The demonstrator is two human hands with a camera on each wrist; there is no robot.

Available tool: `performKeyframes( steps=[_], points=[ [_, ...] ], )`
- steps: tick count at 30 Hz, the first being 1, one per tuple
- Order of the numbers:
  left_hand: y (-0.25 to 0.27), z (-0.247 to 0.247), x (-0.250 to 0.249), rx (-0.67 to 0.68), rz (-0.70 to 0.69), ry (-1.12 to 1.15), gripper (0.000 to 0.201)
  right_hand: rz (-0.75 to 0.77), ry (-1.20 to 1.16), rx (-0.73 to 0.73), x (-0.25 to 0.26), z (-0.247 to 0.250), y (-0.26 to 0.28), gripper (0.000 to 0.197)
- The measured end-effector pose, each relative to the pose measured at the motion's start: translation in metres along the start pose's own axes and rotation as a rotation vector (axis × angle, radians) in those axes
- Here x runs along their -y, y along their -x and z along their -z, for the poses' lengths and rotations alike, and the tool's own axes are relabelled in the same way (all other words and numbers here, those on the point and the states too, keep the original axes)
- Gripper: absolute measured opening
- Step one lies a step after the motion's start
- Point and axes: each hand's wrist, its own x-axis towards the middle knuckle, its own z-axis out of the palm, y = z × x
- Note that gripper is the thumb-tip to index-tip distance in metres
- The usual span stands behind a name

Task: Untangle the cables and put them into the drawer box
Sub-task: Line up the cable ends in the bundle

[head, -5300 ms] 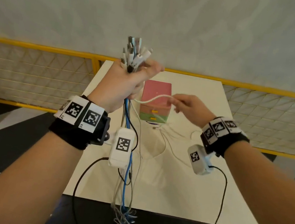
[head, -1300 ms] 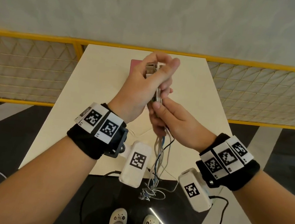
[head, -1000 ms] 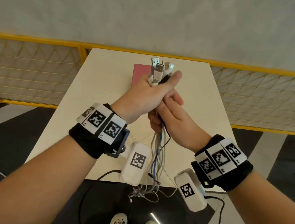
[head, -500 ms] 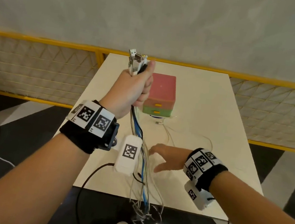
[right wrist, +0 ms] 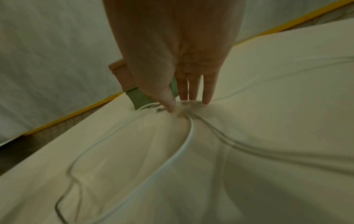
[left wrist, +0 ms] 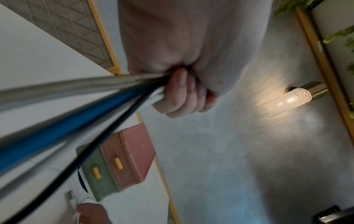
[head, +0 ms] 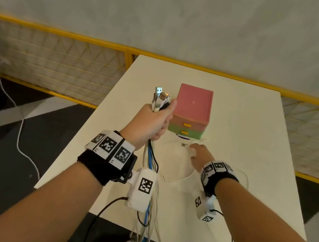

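White, blue and black cables [head: 152, 160] hang from the clenched left hand [head: 152, 120]; the right hand [head: 199, 154], fingers seemingly straight, touches a white cable [right wrist: 184, 145] near the drawer box [head: 192, 110].

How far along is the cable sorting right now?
Early on. Done: one white cable lies loose on the table. In hand: the left hand grips the remaining bundle, while the right hand reaches to the loose cable's end. Left: both drawers of the drawer box look closed.
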Motion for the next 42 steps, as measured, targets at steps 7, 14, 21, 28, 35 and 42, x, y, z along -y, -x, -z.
performKeyframes(
  steps=[7, 14, 21, 28, 35, 42],
  points=[
    [-0.008, -0.003, 0.004, -0.018, -0.014, -0.005, 0.048, -0.043, 0.000, -0.085, -0.003, -0.019, 0.012, 0.028],
    [-0.012, -0.009, 0.011, -0.012, -0.036, -0.080, 0.040, -0.026, -0.279, -0.024, 0.013, 0.005, 0.030, 0.012],
    [-0.010, -0.019, 0.034, 0.027, 0.116, -0.312, 0.043, -0.044, -1.087, -0.044, 0.035, 0.053, 0.086, 0.014],
    [0.009, -0.042, 0.027, -0.018, -0.124, -0.215, 0.024, 0.084, -1.241, -0.024, 0.049, 0.072, 0.126, 0.021],
    [0.013, -0.035, 0.017, -0.064, -0.139, -0.021, 0.032, -0.053, -0.649, -0.380, 0.025, 0.074, 0.132, 0.051],
    [0.029, -0.041, 0.005, -0.032, -0.264, 0.078, 0.028, 0.420, -0.852, 0.093, 0.068, 0.070, 0.177, 0.027]
  ],
)
